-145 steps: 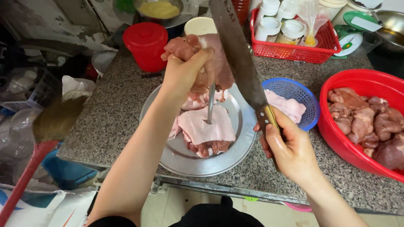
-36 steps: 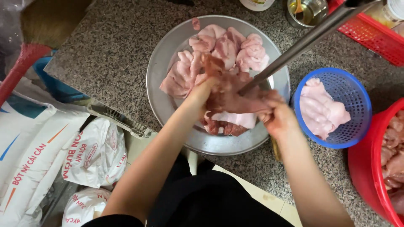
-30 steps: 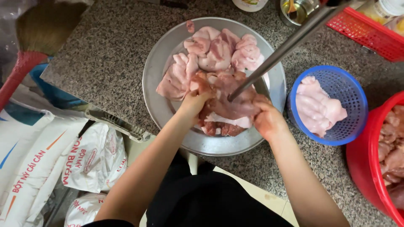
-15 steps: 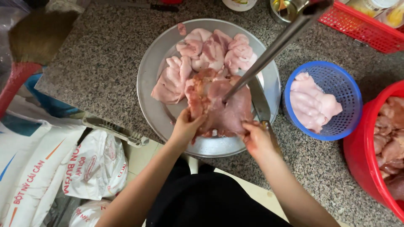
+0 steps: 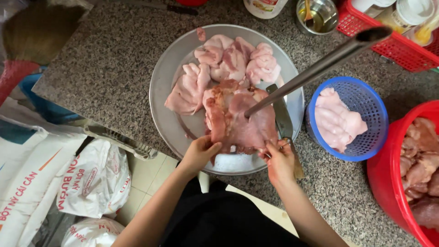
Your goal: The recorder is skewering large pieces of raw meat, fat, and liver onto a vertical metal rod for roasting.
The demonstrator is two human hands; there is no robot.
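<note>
**Both hands grip a slab of raw meat on a metal tray**

The meat [image 5: 240, 120], a broad reddish-pink slab, lies spread in the near half of the tray [image 5: 170, 68]. The left hand [image 5: 200, 153] is pinched together on the slab's near left edge, thumb on top. The right hand [image 5: 280, 158] is closed on the near right corner, fingers curled around the edge. A steel rod [image 5: 320, 66] slants down from the upper right, and its tip meets the slab near the middle. A cleaver [image 5: 282, 120] lies flat on the tray just right of the meat, its handle running under the right hand to the tray's rim.

Behind the slab, paler pink pieces [image 5: 224, 64] are heaped in the far half of the tray, touching one another and the slab's far edge. The tray sits on a speckled stone surface [image 5: 105, 59].

To the right, just beside the tray, a blue basket [image 5: 366, 98] holds pale meat. Further right, a red basin [image 5: 388, 183] holds darker cuts. At the far edge stand a red crate [image 5: 388, 43] and a small steel cup [image 5: 325, 20]. Below the surface, on the left, printed white sacks [image 5: 59, 183] lie on the floor. A broom [image 5: 32, 32] shows at the upper left.
</note>
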